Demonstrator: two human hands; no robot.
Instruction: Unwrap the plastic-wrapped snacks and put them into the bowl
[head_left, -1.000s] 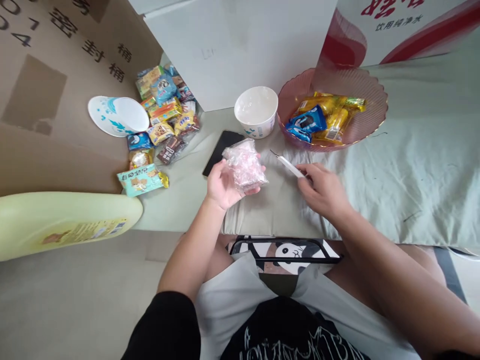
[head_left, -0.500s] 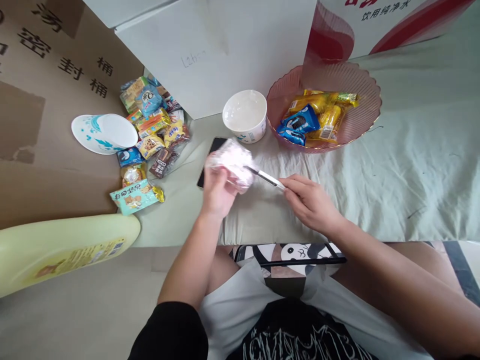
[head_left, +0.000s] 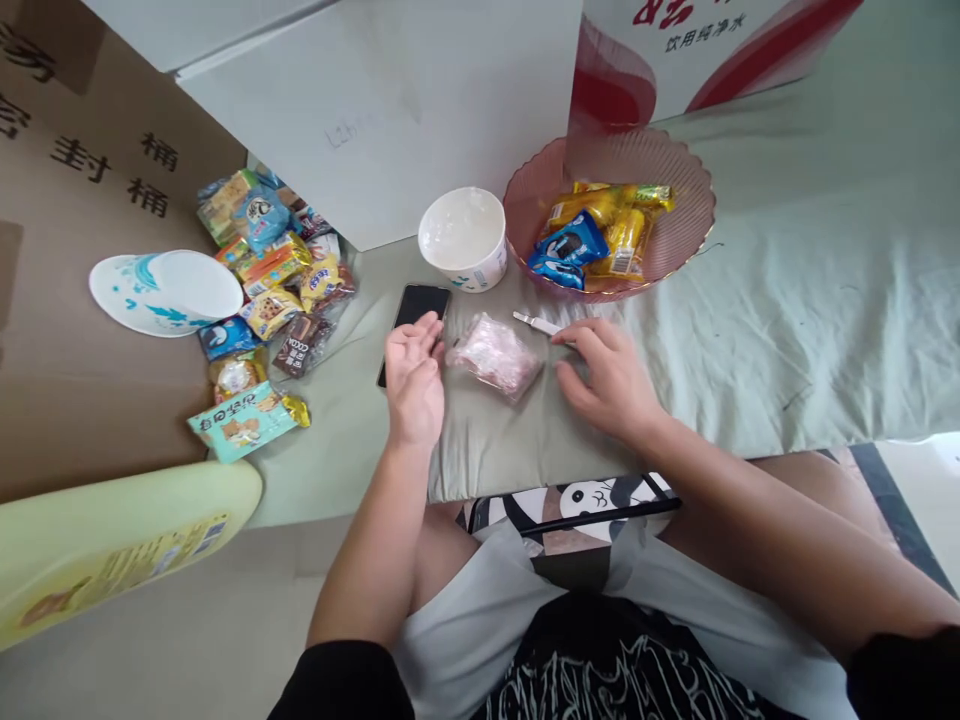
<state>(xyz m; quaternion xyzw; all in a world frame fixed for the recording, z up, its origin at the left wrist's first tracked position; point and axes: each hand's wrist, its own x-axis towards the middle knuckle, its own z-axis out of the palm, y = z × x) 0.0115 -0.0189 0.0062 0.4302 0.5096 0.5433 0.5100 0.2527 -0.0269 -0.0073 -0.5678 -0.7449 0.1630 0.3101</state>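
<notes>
A pinkish packet in clear wrapping (head_left: 496,355) lies on the cloth between my hands; its contents cannot be made out. To its left is my left hand (head_left: 416,385), open and palm turned up, fingers loosely bent, holding nothing. It covers part of a dark phone (head_left: 421,302). On the other side, my right hand (head_left: 609,380) rests low over the cloth with its fingers on the rear end of a slim white utility knife (head_left: 536,323). The knife's front end points left, just above the packet, and its rear end is hidden under the fingers.
A white paper bowl (head_left: 463,240) stands behind the packet, beside a pink ribbed bowl (head_left: 694,225) of wrapped snacks. At left lie several snack packets (head_left: 259,285) and a tipped paper bowl (head_left: 165,292). Boxes (head_left: 390,120) border the back; a yellow bottle (head_left: 127,545) is at front left.
The packet has left my left hand and now lies on the cloth. That hand has opened and shifted left. My right hand has lowered the knife away from the packet onto the cloth.
</notes>
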